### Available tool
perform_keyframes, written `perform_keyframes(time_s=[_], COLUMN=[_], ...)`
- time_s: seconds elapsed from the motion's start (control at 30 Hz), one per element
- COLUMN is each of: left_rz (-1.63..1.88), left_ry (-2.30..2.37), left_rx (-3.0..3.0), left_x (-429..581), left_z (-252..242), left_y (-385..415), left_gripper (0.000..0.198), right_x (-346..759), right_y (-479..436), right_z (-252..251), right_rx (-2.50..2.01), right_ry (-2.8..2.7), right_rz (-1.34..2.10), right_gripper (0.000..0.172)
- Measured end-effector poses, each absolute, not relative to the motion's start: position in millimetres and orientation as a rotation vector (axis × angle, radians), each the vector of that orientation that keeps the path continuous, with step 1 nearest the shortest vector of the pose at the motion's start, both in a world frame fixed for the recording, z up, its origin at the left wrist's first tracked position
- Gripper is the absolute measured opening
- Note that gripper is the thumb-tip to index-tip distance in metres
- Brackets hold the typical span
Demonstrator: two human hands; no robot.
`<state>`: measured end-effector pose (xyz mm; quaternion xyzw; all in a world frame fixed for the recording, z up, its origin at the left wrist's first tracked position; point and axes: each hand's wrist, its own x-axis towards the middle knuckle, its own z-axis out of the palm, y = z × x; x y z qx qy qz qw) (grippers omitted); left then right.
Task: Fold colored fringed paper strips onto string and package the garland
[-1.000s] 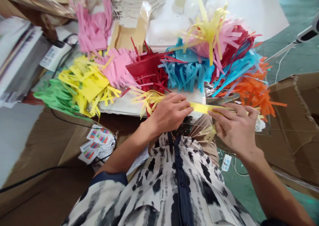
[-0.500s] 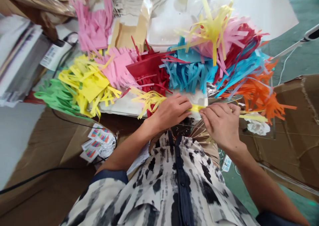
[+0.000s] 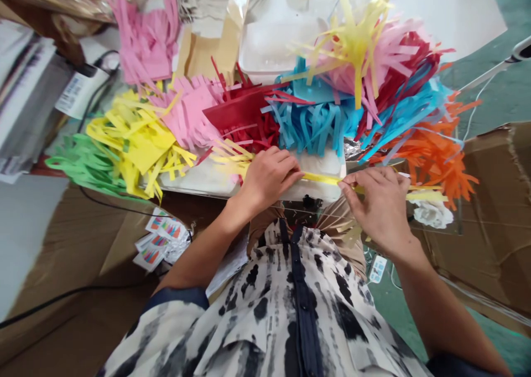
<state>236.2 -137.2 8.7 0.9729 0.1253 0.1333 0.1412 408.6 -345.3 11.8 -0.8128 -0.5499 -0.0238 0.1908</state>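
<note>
Yellow paper strip, thin, flat (fringed end), pinched btw left hand, right hand.

A yellow paper strip is pinched between the left hand and the right hand, stretched flat across a white tray. Behind it, fringed paper is heaped (green, pink, red, blue, orange). Cardboard is seen at the right.
</note>
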Motion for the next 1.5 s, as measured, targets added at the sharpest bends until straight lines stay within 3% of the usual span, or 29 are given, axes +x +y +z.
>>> perform_keyframes(time_s=[0.23, 0.37, 0.5, 0.63, 1.0, 1.17, 1.5], left_rz=[0.301, 0.356, 0.582, 0.588, 0.755, 0.523, 0.427], left_ry=[0.553, 0.565, 0.203, -0.074, 0.286, 0.023, 0.160], left_rx=[2.823, 2.886, 2.950, 2.968, 2.931, 2.929, 2.968], left_x=[235, 235, 239, 237, 202, 242, 257], left_z=[15, 15, 12, 6, 24, 15, 4], left_y=[-136, -139, -150, -157, -136, -164, -163], left_gripper=[0.020, 0.018, 0.017, 0.020, 0.019, 0.020, 0.017], right_x=[407, 401, 391, 389, 414, 408, 404], right_y=[-336, -334, -338, -346, -376, -370, -336], right_z=[20, 21, 17, 11, 15, 24, 16], right_rx=[-2.424, -2.494, -2.366, -2.165, -2.225, -2.286, -2.212], right_ry=[-1.520, -1.529, -1.631, -1.809, -1.707, -1.721, -1.742], right_rz=[0.023, -0.119, -0.341, -0.419, -0.373, -0.332, -0.197], right_gripper=[0.023, 0.026, 0.018, 0.022, 0.017, 0.017, 0.026])
